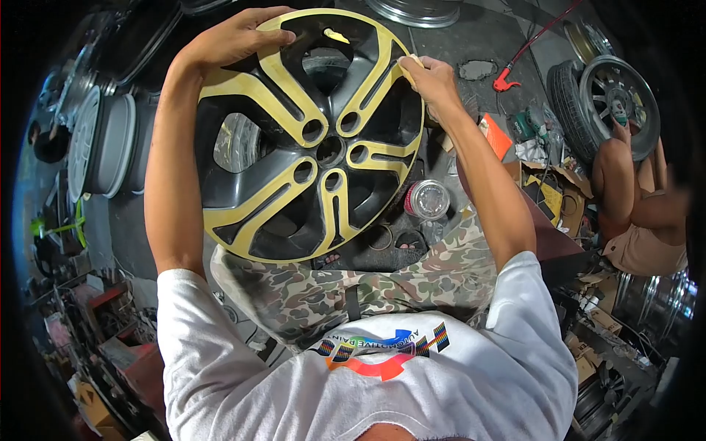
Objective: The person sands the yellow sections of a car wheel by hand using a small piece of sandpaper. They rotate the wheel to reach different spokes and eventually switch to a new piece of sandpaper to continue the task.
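A large wheel rim [329,151], black with yellow spoke faces and a yellow outer edge, stands tilted in front of me above my lap. My left hand [243,35] grips its upper left edge, with the thumb over a yellow spoke and the fingers partly hidden behind. At the upper right edge my right hand [430,79] pinches a small pale piece, perhaps cloth or paper, against the rim. A small yellow scrap [336,35] sticks in the opening near the top of the rim.
A glass jar [429,200] stands right of the rim. A red air gun [506,79] lies on the floor. At right another person's bare leg [616,173] is beside a tyre [570,110]. Grey rims [110,143] stand at left.
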### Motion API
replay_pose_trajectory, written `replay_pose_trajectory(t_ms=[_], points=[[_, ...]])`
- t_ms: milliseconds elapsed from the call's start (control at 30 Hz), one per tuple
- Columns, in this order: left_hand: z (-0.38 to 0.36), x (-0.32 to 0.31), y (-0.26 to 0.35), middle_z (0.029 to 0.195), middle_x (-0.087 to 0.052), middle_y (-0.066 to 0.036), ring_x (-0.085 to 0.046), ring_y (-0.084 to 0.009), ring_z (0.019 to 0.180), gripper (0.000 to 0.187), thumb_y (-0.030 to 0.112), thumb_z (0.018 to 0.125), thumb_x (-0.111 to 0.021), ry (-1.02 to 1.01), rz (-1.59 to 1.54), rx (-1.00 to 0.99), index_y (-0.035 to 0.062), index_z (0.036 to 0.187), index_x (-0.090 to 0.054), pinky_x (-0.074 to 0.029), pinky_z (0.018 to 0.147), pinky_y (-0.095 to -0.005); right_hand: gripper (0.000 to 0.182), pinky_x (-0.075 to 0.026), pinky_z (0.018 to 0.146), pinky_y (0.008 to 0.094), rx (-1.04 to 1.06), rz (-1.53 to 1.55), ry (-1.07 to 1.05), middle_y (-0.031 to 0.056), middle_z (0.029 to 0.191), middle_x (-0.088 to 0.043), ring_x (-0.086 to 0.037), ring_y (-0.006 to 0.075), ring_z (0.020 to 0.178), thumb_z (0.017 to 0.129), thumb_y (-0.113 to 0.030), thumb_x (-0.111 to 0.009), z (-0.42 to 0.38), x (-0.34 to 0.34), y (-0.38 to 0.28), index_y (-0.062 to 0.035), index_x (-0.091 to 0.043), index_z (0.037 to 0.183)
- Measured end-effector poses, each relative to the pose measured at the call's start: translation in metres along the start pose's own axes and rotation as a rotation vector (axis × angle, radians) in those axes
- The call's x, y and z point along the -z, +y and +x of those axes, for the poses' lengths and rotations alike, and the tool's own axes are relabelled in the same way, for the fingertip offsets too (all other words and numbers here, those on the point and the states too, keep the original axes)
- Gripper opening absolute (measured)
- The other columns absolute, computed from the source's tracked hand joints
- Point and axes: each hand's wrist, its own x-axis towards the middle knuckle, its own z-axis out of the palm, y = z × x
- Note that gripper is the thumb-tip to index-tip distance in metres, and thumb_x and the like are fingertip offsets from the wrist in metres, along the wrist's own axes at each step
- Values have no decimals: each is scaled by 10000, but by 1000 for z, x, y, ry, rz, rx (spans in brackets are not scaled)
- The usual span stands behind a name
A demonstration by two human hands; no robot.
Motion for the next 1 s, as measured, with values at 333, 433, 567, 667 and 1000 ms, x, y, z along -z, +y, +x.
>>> replay_pose_trajectory(t_ms=[333,433,567,667,1000], points=[[-8,5,43,1145,-685,-65,-599,-166,1043,443,208,970,-682,-109,-115,93,38,1373,-608,-503,929,-321,293,-415,581,249,-17,-53,-13,7,791,-666,-547,74,658,858,-274,-775,7,4,1,13,-749,910],[-6,6,45,1151,-689,-75,-603,-169,1044,459,228,965,-693,-108,-137,113,40,1374,-605,-506,924,-322,304,-410,576,253,11,-36,13,7,776,-661,-541,78,648,853,-291,-782,8,4,5,8,-754,898],[-6,5,44,1153,-690,-82,-605,-175,1045,466,220,964,-687,-111,-161,96,41,1385,-600,-506,926,-321,318,-413,575,251,36,-49,9,9,758,-657,-545,78,643,851,-312,-781,11,1,8,3,-758,887],[-9,7,49,1151,-689,-83,-601,-177,1046,475,212,966,-679,-113,-168,163,43,1401,-592,-500,936,-322,319,-412,571,253,-9,-55,16,9,761,-650,-544,85,636,853,-311,-782,7,5,0,4,-751,893],[-7,6,48,1167,-693,-88,-601,-187,1074,458,208,967,-674,-98,-138,109,39,1386,-602,-496,957,-330,349,-450,584,286,-14,18,34,24,749,-675,-567,93,651,773,-321,-794,7,-1,1,24,-752,815]])
